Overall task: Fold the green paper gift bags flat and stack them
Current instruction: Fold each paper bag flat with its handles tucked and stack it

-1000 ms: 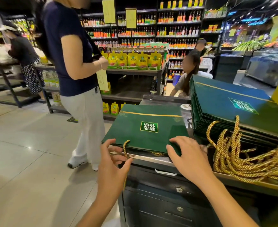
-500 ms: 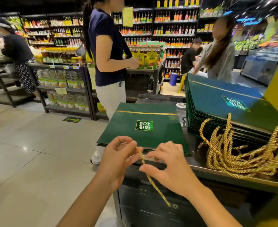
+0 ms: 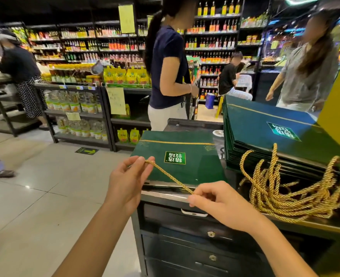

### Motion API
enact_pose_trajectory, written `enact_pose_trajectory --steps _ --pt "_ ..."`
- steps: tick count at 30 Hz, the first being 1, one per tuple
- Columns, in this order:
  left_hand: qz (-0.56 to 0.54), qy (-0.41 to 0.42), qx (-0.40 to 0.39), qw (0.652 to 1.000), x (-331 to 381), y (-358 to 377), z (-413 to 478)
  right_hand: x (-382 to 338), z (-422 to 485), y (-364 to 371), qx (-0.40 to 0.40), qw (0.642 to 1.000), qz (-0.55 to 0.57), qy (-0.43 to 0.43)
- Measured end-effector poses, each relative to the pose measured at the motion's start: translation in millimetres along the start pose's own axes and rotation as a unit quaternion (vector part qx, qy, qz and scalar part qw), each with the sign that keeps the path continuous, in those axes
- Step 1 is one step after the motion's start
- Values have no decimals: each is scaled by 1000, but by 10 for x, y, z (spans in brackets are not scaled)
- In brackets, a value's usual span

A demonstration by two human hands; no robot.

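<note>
since half a second ago the gold cord point(image 3: 169, 177) no longer dangles below our hands; it is now drawn straight between them, with our left hand point(image 3: 128, 176) lifted up and away and our right hand point(image 3: 223, 204) lower and nearer our body. each hand pinches one end of the cord between thumb and fingertips. we judge the step to be freeing or tidying a handle cord so that the bag can lie flat. to do it well we should keep the pull gentle and level, so the paper does not tear, and lay the cord beside the other cords rather than across the bag. beyond both hands the shop opens out: a pale tiled floor point(image 3: 45, 196) to the left of our left hand, stocked shelves point(image 3: 75, 108) farther off, and a person in a dark top point(image 3: 169, 56) standing past the counter. the dark counter point(image 3: 161, 193) lies right under our hands, with drawers point(image 3: 185, 254) below our right wrist. beyond and to the right of our right hand sits the tall stack of folded bags point(image 3: 265, 124). just past the cord, between our hands, the flat green bag point(image 3: 197, 168) lies on the counter. close by our right hand, to its right, spreads the heap of gold cords point(image 3: 285, 188).
</note>
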State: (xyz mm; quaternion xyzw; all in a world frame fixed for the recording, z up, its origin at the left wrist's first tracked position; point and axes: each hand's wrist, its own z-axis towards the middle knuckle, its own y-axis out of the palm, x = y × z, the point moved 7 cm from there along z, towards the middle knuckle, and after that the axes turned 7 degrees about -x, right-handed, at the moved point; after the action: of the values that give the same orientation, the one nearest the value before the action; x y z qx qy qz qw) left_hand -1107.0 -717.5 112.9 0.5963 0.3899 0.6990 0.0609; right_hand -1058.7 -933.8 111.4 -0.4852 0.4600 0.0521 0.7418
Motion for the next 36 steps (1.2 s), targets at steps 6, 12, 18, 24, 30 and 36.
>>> enact_pose_trajectory --steps 6,12,18,24,30,36 --pt "68 -1 -50 996 -32 38 60 52 -50 -160 98 995 15 18" --pt "411 50 -212 885 -169 363 -14 100 -74 -268 172 981 78 43" --pt "637 108 -328 689 -362 608 -37 189 -105 -309 200 967 142 62" --pt "701 147 -307 627 -390 582 68 169 -160 -309 213 963 152 60" --pt "727 144 -300 601 -387 588 90 169 -96 -339 228 968 80 74" --pt "708 126 -301 626 -335 514 80 59 70 -301 199 970 -132 37"
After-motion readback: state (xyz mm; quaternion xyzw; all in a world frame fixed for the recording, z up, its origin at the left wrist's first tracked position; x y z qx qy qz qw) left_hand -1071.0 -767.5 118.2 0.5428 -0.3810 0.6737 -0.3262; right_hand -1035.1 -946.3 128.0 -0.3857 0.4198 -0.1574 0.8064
